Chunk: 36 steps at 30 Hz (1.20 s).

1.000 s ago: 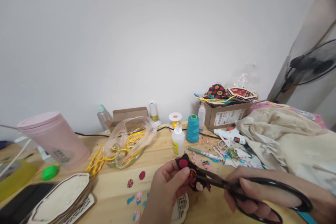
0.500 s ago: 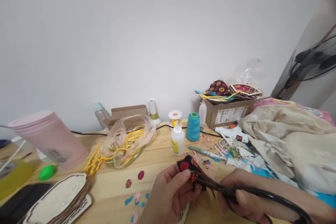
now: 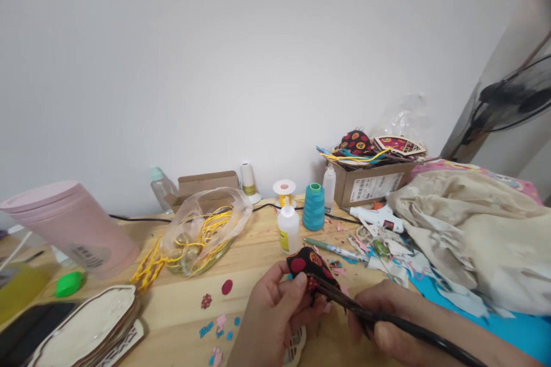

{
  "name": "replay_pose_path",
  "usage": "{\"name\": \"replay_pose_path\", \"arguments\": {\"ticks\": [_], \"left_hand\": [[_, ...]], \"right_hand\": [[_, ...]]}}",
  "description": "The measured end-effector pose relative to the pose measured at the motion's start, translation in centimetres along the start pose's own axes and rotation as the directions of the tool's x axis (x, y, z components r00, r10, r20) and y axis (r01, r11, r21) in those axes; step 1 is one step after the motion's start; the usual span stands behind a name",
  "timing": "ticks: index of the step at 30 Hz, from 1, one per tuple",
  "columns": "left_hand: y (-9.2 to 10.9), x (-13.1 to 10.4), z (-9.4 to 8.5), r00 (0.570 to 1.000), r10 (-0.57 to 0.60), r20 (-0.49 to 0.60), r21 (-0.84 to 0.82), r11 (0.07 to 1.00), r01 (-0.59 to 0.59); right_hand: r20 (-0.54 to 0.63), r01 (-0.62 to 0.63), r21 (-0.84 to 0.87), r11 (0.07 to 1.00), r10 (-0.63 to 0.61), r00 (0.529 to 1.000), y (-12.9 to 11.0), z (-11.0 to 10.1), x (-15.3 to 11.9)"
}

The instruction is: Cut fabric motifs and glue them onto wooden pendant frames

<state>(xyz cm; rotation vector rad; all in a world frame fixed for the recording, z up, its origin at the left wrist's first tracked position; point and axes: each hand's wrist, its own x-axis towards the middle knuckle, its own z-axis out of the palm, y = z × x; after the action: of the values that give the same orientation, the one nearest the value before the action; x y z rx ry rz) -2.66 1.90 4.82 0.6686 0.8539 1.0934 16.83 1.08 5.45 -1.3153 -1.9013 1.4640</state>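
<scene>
Left hand [image 3: 275,309] pinches dark patterned fabric [image 3: 314,261] in fingers, above worktop [image 3: 176,327], toward near edge; right hand [image 3: 387,321] grips scissors [image 3: 365,315]. Blades near left thumb [image 3: 296,288]: fabric slipping could nick skin or misdirect cut.

Left grip [image 3: 276,311] pinches dotted black fabric [image 3: 310,260]; right grip [image 3: 396,301] holds scissors [image 3: 344,300] against it; yellow-labelled bottle [image 3: 289,228] stands beyond

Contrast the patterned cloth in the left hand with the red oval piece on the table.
The patterned cloth is black with red and yellow motifs; the red oval piece is plain red. The cloth is held by the left hand; the oval lies on the table. Both show red.
</scene>
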Motion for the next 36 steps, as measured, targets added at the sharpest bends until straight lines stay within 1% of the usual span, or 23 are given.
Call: {"name": "replay_pose_path", "arguments": {"ticks": [2, 4, 6, 7, 9, 11, 12, 17, 22, 27, 32, 36], "left_hand": [[-0.1, 0.0, 0.0, 1.0, 0.012, 0.008, 0.012, 1.0, -0.012], [-0.2, 0.0, 0.0, 1.0, 0.013, 0.012, 0.024, 1.0, -0.014], [-0.2, 0.0, 0.0, 1.0, 0.014, 0.017, 0.036, 0.999, -0.015], [-0.2, 0.0, 0.0, 1.0, 0.014, 0.02, 0.044, 0.999, -0.015], [-0.2, 0.0, 0.0, 0.999, 0.017, 0.027, 0.058, 0.998, -0.019], [-0.2, -0.1, 0.1, 0.999, 0.019, 0.03, 0.063, 0.998, -0.021], [-0.1, -0.1, 0.1, 0.999, 0.02, 0.029, 0.062, 0.998, -0.022], [-0.1, -0.1, 0.3, 0.999, 0.026, 0.033, 0.051, 0.998, -0.028], [-0.1, 0.0, 0.1, 0.999, 0.027, 0.045, 0.076, 0.997, -0.031], [0.0, -0.1, 0.0, 0.998, 0.011, 0.066, 0.096, 0.995, -0.017], [0.1, -0.1, 0.0, 0.997, 0.012, 0.082, 0.104, 0.994, -0.021], [0.1, -0.1, -0.1, 0.997, 0.006, 0.08, 0.11, 0.994, -0.014]], "right_hand": [[-0.022, 0.001, -0.098, 0.995, -0.003, 1.0, 0.1, 0.1, 0.0], [0.012, 0.04, -0.171, 0.985, -0.039, 0.999, 0.0, 0.0, 0.1], [0.094, 0.07, -0.157, 0.985, -0.055, 0.994, -0.4, -0.1, 0.2], [0.127, 0.065, -0.129, 0.99, -0.048, 0.991, -0.6, -0.1, 0.2], [0.155, 0.001, -0.061, 0.998, 0.009, 0.988, -1.1, -0.1, 0.1], [0.146, -0.058, -0.018, 0.998, 0.06, 0.988, -1.3, 0.0, 0.1], [0.141, -0.064, -0.013, 0.998, 0.065, 0.988, -1.4, 0.0, 0.0], [0.15, -0.012, -0.047, 0.999, 0.019, 0.988, -1.2, 0.0, 0.2], [0.096, -0.016, -0.1, 0.995, 0.026, 0.995, -1.1, 0.1, 0.5], [0.112, 0.019, -0.148, 0.989, -0.002, 0.994, -0.9, 0.1, 0.7], [0.109, 0.062, -0.149, 0.987, -0.046, 0.993, -0.6, 0.0, 0.8], [0.107, 0.058, -0.172, 0.983, -0.039, 0.993, -0.4, -0.1, 1.0]]}}
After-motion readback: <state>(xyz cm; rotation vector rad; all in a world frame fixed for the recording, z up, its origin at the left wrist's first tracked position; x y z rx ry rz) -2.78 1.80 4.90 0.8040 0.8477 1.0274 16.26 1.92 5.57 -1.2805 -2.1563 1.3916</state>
